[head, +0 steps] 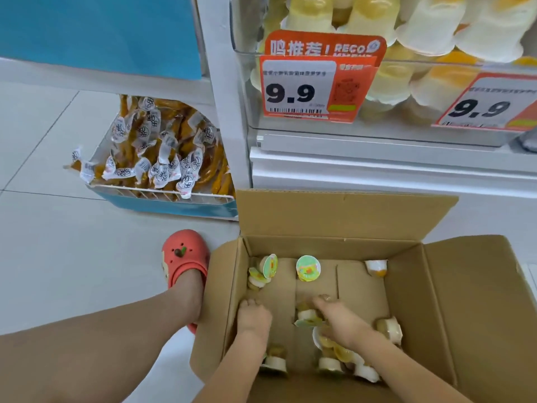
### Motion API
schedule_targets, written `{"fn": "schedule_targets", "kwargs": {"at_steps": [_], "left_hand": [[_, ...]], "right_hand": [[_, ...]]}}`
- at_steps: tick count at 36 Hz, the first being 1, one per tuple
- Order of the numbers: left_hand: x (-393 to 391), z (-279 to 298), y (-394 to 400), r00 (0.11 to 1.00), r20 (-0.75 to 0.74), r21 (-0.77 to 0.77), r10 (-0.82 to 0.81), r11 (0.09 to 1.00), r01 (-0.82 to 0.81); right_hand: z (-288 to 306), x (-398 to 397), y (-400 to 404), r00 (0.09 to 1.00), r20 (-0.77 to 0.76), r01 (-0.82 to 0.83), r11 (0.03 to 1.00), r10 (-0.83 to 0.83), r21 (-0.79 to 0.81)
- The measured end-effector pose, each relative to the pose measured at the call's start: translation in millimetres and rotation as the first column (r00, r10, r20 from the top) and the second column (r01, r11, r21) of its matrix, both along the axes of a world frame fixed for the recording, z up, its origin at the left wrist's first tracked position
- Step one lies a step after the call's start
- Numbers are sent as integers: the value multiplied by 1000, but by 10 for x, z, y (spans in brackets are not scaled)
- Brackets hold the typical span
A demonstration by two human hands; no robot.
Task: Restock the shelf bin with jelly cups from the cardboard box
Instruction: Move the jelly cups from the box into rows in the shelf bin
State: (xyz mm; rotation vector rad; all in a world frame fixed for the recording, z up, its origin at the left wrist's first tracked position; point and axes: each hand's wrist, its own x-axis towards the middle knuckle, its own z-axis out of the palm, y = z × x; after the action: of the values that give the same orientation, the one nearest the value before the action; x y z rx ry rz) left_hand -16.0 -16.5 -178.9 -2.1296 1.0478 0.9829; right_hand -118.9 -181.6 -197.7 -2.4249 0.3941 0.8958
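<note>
Both hands (254, 317) (341, 321) reach into the cardboard box (406, 309), fingers curled over jelly cups (308, 315); grip unclear.

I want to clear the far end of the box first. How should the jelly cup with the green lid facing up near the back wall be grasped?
Take the green-lidded jelly cup by its rim, thumb and fingers pinching opposite edges of the lid, coming from above. Its lid tilts toward the camera, it stands apart from the other cups, and the cardboard box is open on top.

Right hand (343, 318) covers the jelly cups (308, 317) beneath it, grip unclear; left hand (253, 315) has its fingertips hidden; shelf bin (319, 135) is cropped at the top.
</note>
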Motion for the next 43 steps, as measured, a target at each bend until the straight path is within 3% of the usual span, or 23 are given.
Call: {"fn": "schedule_targets", "kwargs": {"at_steps": [4,8,13,19,23,27,33,38,43], "left_hand": [[11,-154,26,999,11,14,-53,999,53],[38,-231,37,1000,19,-60,-6,998,7],[33,-277,39,994,-32,-141,103,984,-107],[19,-250,34,934,-136,-271,330,894,-355],[12,-375,79,878,-252,-293,408,832,-471],[18,-460,42,886,-259,-312,384,835,-454],[64,-474,18,897,-260,-370,358,821,-435],[84,-300,-77,724,-521,-466,452,560,-685],[99,129,-252,468,-788,-328,400,369,-869]], "right_hand": [[-229,125,110,997,-58,-48,998,47,-27],[-362,166,171,998,-60,-24,999,22,-42],[-375,158,176,985,-22,170,985,-170,14],[-196,65,145,790,27,594,776,-612,211],[-67,-56,107,732,-15,660,702,-682,267],[-43,-160,61,684,-49,710,649,-728,275],[23,-140,82,524,-195,832,450,-829,324],[161,-61,126,457,-236,852,346,-857,392],[519,38,72,467,-202,797,310,-861,519]]}}
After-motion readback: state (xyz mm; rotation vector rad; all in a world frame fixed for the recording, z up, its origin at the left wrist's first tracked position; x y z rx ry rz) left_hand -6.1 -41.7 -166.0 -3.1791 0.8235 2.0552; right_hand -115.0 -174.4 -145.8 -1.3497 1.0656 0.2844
